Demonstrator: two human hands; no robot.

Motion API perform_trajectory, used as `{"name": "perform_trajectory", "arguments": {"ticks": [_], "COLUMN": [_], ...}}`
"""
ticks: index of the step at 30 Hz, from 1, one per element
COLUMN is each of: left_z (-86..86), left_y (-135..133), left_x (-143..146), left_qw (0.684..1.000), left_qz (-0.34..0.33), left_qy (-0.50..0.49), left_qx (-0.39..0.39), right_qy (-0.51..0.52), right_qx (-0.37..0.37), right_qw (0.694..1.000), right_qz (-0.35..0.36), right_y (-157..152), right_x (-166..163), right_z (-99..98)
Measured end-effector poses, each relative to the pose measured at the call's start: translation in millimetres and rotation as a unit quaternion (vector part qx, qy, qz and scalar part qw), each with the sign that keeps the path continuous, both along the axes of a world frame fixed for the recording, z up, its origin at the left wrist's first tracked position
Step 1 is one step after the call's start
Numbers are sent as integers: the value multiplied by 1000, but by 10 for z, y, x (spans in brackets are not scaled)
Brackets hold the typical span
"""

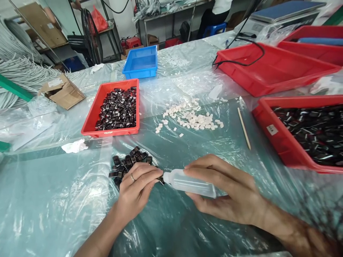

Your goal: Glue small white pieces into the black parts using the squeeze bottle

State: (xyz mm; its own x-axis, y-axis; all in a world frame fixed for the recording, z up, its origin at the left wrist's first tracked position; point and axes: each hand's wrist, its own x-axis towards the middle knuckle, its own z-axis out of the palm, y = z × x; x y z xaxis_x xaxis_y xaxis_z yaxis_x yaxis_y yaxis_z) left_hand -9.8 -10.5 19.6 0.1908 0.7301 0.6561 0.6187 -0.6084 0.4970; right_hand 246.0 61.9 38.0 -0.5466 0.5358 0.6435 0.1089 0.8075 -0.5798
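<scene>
My left hand (139,187) pinches a small black part (160,179), mostly hidden by the fingertips. In my right hand (225,189) lies a translucent white squeeze bottle (191,184), gripped between thumb and fingers and tipped nearly level. Its nozzle end points left and meets the black part, or comes very close to it; which one I cannot tell. Behind my left hand is a loose pile of shiny black parts (128,162) on the plastic-covered table (53,200). Farther back, small white pieces (198,119) are scattered over the plastic.
A red tray (109,134) of black parts stands left of centre, a blue tray (140,67) behind it. At right are another red tray (284,146) with black parts, a red tray (273,67) with a black cable, and a wooden stick (243,128). A torn cardboard box (64,92) sits left.
</scene>
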Motion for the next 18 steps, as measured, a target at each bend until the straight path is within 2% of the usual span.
{"name": "perform_trajectory", "arguments": {"ticks": [1,3,4,6,8,10,12,15,18], "left_z": [-5,-26,-40,-66,-77,-67,-40,14,54], "left_y": [-9,-38,-55,-87,-111,-123,-119,-89,-47], "left_x": [-4,-15,-23,-38,-49,-48,-37,-25,-34], "left_qw": [1000,999,998,992,984,973,960,947,950], "left_qz": [5,17,22,27,22,2,-25,-45,-58], "left_qy": [-1,-17,-33,-65,-87,-104,-129,-153,-145], "left_qx": [-7,-36,-56,-100,-152,-208,-248,-278,-270], "right_qy": [6,37,61,116,157,172,175,183,171], "right_qx": [-47,-201,-295,-457,-552,-593,-607,-593,-558], "right_qw": [999,978,952,878,812,777,763,771,803], "right_qz": [7,35,52,86,104,122,137,140,119], "right_y": [25,105,155,255,323,341,318,260,214], "right_x": [-4,-21,-34,-67,-102,-125,-132,-118,-87], "right_z": [5,-7,-28,-96,-181,-249,-277,-258,-242]}}
